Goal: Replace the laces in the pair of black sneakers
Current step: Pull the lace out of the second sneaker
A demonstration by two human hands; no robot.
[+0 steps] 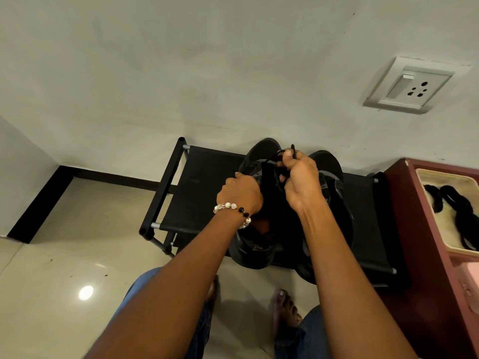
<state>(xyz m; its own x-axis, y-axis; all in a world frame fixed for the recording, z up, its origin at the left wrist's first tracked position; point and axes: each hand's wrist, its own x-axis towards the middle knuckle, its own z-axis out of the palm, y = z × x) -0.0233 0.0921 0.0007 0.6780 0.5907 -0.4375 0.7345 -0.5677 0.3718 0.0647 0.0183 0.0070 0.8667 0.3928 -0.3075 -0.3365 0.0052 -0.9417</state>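
Pale wall, glossy tiled floor, black skirting. A low black shoe rack (207,177) stands against the wall; I take it as my landmark. Above and to the right of the rack, a wall socket (408,85). Just right of the rack, a dark red cabinet (425,229) carries a cream tray (438,229) holding dark coiled bundles (458,211); possibly the spare laces, but I cannot tell.

Both black sneakers sit on the rack's top shelf, toes toward the wall. The left sneaker (261,151) is the one under my hands; the right sneaker (334,167) lies just beside it, largely hidden by my right forearm.

My left hand (239,190), beaded bracelet (233,209) at the wrist, has its fingers curled over the left sneaker's side near the eyelets, steadying it. My right hand (300,177) is over the tongue toward the toe, fingers closed together pinching a black lace (278,152); one thin lace end sticks up above the fist.

Judgement on progress: work is at the eyelets of the first shoe. I cannot tell whether this lace is the old one coming out or a new one going in, as black on black hides the eyelet rows. The right sneaker's lacing is not readable. I estimate an early to middle stage: at least finishing this shoe and checking or doing the second remain.
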